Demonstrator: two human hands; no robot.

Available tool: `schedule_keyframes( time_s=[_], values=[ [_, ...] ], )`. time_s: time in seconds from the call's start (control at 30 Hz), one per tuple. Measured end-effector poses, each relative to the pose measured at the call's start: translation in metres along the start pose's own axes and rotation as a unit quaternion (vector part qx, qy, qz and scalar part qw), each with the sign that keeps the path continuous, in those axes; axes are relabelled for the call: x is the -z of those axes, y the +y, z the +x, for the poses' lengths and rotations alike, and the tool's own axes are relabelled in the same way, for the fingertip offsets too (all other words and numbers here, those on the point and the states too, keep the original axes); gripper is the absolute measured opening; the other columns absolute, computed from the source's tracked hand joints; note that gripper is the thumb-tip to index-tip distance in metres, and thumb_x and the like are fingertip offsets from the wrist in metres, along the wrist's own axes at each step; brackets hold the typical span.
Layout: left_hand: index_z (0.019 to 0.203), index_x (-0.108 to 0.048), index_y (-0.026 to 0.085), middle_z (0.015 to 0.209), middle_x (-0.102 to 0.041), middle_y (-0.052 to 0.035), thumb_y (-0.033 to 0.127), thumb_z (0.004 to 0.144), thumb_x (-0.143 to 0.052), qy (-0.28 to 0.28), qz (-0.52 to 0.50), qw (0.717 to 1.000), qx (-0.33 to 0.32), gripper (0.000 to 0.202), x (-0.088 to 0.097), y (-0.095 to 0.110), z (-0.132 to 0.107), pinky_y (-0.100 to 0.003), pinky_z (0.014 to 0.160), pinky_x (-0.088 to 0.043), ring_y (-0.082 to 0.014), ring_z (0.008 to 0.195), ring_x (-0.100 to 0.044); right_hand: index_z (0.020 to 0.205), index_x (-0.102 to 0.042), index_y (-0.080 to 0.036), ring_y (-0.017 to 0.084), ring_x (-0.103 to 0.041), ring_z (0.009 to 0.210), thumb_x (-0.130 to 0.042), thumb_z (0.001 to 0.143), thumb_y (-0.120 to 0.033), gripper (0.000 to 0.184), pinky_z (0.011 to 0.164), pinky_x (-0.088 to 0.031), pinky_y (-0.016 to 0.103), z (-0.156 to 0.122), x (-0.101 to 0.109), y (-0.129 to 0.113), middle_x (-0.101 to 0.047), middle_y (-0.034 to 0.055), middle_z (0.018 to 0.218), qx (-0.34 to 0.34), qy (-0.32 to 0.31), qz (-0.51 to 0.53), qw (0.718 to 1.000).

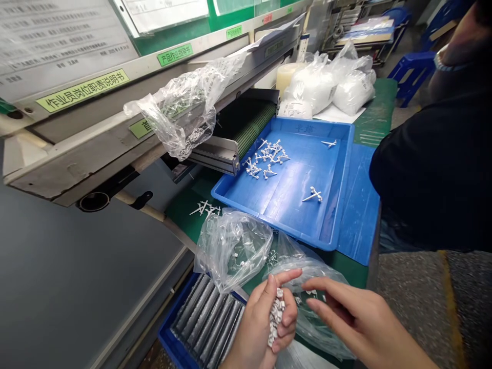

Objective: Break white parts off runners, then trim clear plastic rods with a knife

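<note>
Head view: left hand [258,328] clenches small white parts [275,318], cupped against spills. Right hand [357,320] open, empty, by clear bag [323,323].

the single view comes from a camera worn on the person's head, facing forward and down over the tabletop [378,102]. the left hand [261,328] and right hand [357,320] sit close along the bottom edge, with the blue tray [307,123] farther off, mid-frame, at a slant.

Apparently a factory line: conveyor belt [255,125], blue parts tray [307,169].
</note>
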State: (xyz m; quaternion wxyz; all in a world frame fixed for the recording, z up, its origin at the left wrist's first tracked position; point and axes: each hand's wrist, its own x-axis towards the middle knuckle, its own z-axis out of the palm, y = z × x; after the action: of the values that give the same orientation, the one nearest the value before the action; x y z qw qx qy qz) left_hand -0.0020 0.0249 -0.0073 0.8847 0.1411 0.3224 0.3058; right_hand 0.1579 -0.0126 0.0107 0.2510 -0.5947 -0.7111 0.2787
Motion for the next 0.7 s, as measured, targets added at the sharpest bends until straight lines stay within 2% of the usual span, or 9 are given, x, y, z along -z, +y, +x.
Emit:
schedule_keyframes(
  time_s=[0.17,0.27,0.37,0.47,0.63,0.7],
  values=[
    [0.121,-0.054,0.017,0.051,-0.040,0.0057,0.054,0.080,-0.050,0.034,0.100,0.994,-0.004,0.056,-0.005,-0.004,-0.005,-0.015,0.032,-0.013,-0.0023,0.038,-0.025,0.086,-0.056,-0.023,0.010,-0.049,0.040,-0.052,0.085,-0.022,0.004,0.040,-0.037,0.020,0.012,-0.016,-0.015,-0.052,-0.0075,0.050,0.019,0.017,0.013,1.000],
    [0.124,-0.051,0.019,0.050,-0.041,0.0057,0.057,0.078,-0.049,0.042,0.130,0.991,0.000,0.060,-0.005,-0.004,-0.007,-0.015,0.033,-0.015,-0.0028,0.039,-0.026,0.082,-0.054,-0.022,0.008,-0.051,0.040,-0.051,0.084,-0.015,0.008,0.042,-0.039,0.019,0.014,-0.018,-0.015,-0.055,-0.0082,0.051,0.059,0.045,0.035,0.997],
    [0.106,-0.058,0.017,0.047,-0.039,0.0073,0.053,0.079,-0.052,0.014,0.104,0.994,-0.017,0.046,-0.003,-0.003,-0.005,-0.014,0.030,-0.013,-0.0023,0.036,-0.022,0.091,-0.055,-0.021,0.009,-0.060,0.049,-0.051,0.084,-0.012,0.012,0.050,-0.044,0.019,0.013,-0.015,-0.014,-0.063,-0.0057,0.059,0.120,0.092,0.020,0.988],
    [0.081,-0.055,0.017,0.045,-0.036,0.0093,0.041,0.076,-0.062,-0.012,0.063,0.997,-0.046,0.026,0.000,-0.004,-0.002,-0.011,0.027,-0.011,-0.0010,0.034,-0.019,0.103,-0.054,-0.018,0.011,-0.063,0.055,-0.050,0.085,-0.012,0.020,0.053,-0.046,0.021,0.011,-0.010,-0.016,-0.067,-0.0023,0.066,0.166,0.131,-0.010,0.977],
    [0.075,-0.053,0.016,0.044,-0.041,0.0088,0.034,0.071,-0.069,-0.060,-0.020,0.998,-0.009,0.025,0.004,-0.006,0.001,-0.008,0.024,-0.013,-0.0001,0.032,-0.019,0.101,-0.053,-0.023,0.009,-0.061,0.053,-0.051,0.085,-0.013,0.019,0.053,-0.047,0.017,0.008,-0.008,-0.021,-0.064,-0.0053,0.064,0.119,0.125,0.059,0.983],
    [0.074,-0.053,0.016,0.044,-0.043,0.0082,0.034,0.071,-0.070,-0.076,-0.039,0.996,0.007,0.024,0.005,-0.006,0.001,-0.008,0.024,-0.014,0.0001,0.031,-0.020,0.101,-0.054,-0.024,0.008,-0.058,0.048,-0.052,0.085,-0.015,0.019,0.048,-0.045,0.017,0.006,-0.009,-0.020,-0.063,-0.0061,0.062,0.101,0.121,0.070,0.985]
  ],
)
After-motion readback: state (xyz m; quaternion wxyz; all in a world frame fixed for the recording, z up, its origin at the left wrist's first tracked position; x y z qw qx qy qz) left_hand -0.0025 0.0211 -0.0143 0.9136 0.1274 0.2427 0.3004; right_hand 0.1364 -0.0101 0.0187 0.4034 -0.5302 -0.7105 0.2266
